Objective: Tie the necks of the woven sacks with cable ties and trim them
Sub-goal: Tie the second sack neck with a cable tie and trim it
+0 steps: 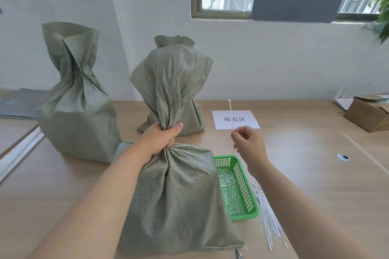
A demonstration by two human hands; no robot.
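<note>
Head view: left hand (161, 139) grips the sack neck (168, 125); right fingers (236, 135) pinch an upright cable tie (230, 111) just right of it.

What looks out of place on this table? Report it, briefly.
A metal tool lies half hidden under the near sack, whose neck the left hand grips: likely awkward for trimming. Spare cable ties lie fanned loose on the table beside the green basket, not in it. The right hand pinches one tie.
</note>
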